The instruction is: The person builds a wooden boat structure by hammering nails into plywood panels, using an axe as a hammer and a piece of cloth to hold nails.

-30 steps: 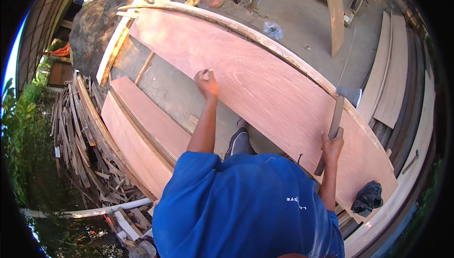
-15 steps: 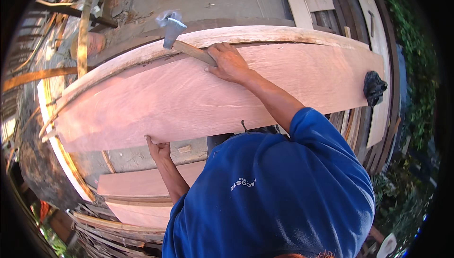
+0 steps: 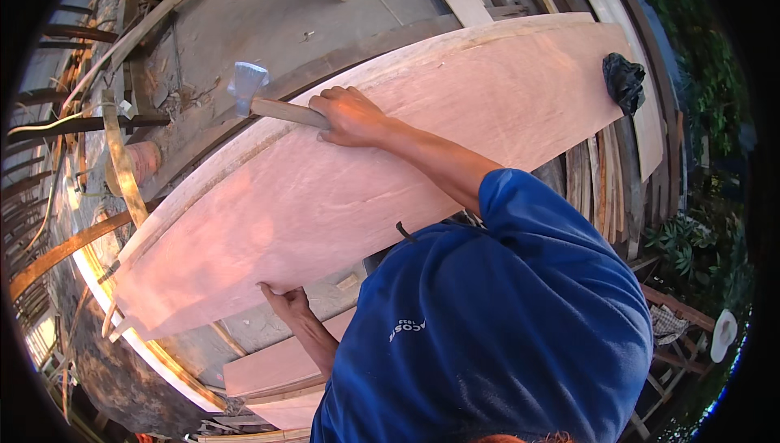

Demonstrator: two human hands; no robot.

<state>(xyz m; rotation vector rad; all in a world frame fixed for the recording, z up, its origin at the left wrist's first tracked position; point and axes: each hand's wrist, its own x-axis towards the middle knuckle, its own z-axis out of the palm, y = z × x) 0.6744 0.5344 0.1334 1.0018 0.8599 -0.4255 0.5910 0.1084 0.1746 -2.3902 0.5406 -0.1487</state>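
At the far left I have a pinkish tub with a narrow slat crossing in front of it, then a white-and-yellow beam slanting down to the right. The left end of the long pink board reaches over that beam; the board spans most of my view, rising toward the upper right, and a curved wooden strip runs along its far edge. Next I see the hatchet, its metal head jutting out past the strip. Well below it, the left hand is at the board's near edge, one fingertip against it and the other fingers curled; whether it pinches the wood I cannot tell. Lower down lie shorter boards. The right hand is closed round the hatchet's handle, above the board's far side. Farther right I have the blue shirt, a crumpled black plastic bag at the board's right end, and green leaves
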